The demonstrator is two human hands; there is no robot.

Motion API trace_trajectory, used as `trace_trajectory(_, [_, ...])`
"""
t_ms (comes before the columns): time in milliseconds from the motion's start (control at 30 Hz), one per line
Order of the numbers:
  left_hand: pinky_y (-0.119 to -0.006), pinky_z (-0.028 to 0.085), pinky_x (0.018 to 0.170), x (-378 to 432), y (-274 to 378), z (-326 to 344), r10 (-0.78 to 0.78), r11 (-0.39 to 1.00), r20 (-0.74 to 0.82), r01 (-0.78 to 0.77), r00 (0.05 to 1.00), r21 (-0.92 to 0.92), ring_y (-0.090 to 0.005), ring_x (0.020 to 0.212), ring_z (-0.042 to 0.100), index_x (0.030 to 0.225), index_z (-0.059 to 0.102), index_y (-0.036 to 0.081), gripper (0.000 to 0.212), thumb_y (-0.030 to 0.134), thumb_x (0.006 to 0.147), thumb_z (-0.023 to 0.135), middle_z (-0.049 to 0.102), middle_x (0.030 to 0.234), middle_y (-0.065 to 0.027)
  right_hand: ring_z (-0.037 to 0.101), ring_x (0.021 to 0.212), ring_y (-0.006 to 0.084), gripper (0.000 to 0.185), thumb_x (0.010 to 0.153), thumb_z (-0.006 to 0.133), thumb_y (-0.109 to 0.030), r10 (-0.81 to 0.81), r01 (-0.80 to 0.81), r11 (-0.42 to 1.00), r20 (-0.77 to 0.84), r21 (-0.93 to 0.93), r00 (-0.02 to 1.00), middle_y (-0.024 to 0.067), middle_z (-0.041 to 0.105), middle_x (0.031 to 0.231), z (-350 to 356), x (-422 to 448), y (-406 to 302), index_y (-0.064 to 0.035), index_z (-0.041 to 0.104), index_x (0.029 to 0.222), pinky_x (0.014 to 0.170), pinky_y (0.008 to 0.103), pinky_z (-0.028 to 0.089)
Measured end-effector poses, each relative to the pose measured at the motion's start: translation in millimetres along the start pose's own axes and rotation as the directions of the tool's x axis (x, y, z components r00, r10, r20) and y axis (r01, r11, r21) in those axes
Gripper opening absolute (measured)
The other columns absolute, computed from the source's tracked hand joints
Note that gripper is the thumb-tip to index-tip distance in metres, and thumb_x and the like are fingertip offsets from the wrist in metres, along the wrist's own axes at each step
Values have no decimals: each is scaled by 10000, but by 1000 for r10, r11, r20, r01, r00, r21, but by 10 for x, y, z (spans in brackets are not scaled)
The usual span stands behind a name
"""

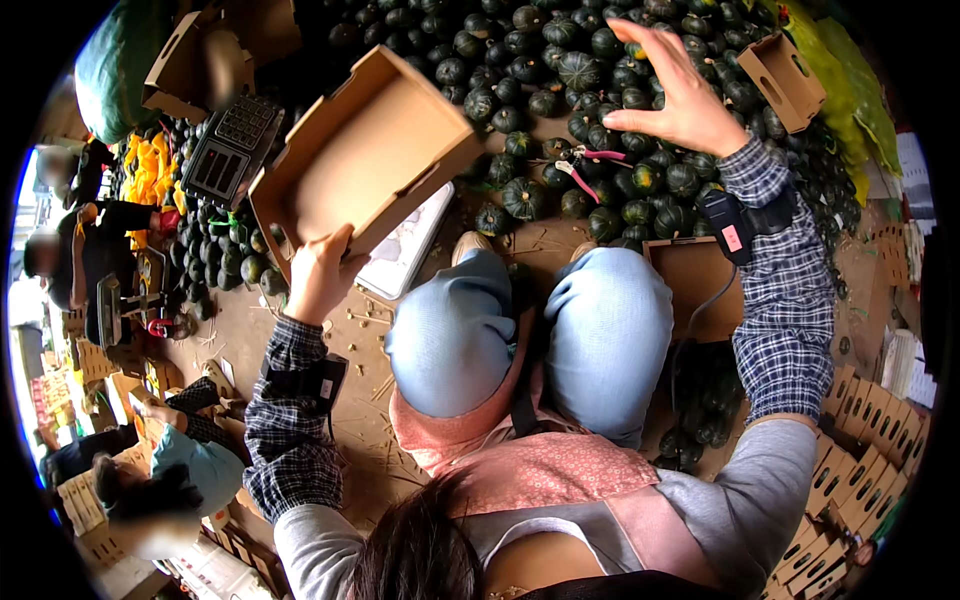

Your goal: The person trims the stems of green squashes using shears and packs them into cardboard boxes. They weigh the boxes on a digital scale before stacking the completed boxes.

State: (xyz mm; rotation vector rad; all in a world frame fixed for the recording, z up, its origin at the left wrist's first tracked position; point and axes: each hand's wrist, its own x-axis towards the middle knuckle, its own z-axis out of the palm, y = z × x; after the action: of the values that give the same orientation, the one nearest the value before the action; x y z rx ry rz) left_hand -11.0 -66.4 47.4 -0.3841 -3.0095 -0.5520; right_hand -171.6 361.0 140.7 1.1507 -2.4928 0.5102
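Observation:
An empty, tilted cardboard box is gripped at its near edge by my left hand, above a scale's pale metal platform. My right hand is raised over a heap of dark green squashes, thumb and fingers spread, holding nothing. Below and left of that hand, pruning shears with pink handles lie on the squashes. Beyond the held box stands the scale's display and keypad unit. Beside my right knee is another open cardboard box.
Stacked cardboard boxes stand at the lower right. A small box rests on the heap, near yellow-green netting. Cut stems litter the floor. Other people, one in a light blue top, are at the left.

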Motion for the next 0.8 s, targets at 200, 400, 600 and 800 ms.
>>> trace_trajectory(200, [-455,491,637,-436,-950,1355,-375,927,223,367,900,79,-389,734,611,912,557,49,234,190,764,672,625,739,-194,331,1273,313,1115,527,763,-638,698,-610,700,537,-372,473,172,408,1329,1832,-952,775,11,337,1328,1023,502,334])
trace_trajectory(400, [-437,409,961,925,-328,1573,-95,919,147,30,985,394,-366,1167,452,1291,458,71,563,318,813,625,482,1222,-226,299,1295,305,1163,481,796,-600,739,-545,669,527,-506,419,162,386,1333,2524,-1287,927,10,312,1345,1022,663,216])
trace_trajectory(600, [-442,465,849,2398,181,2787,-82,994,344,101,935,-37,-393,1012,484,1279,470,188,546,279,780,673,467,1092,-218,284,1306,335,1154,420,847,-508,722,-554,690,500,-466,478,163,348,1370,2601,-1230,962,-45,322,1338,1026,628,196])
trace_trajectory(800, [-467,503,805,3038,468,3596,-266,958,397,286,878,7,-438,1027,450,1229,420,205,685,321,658,782,355,1164,-259,245,1330,362,1219,405,832,-579,764,-595,635,514,-493,390,213,334,1372,2618,-1136,1023,-58,297,1369,1025,638,179])
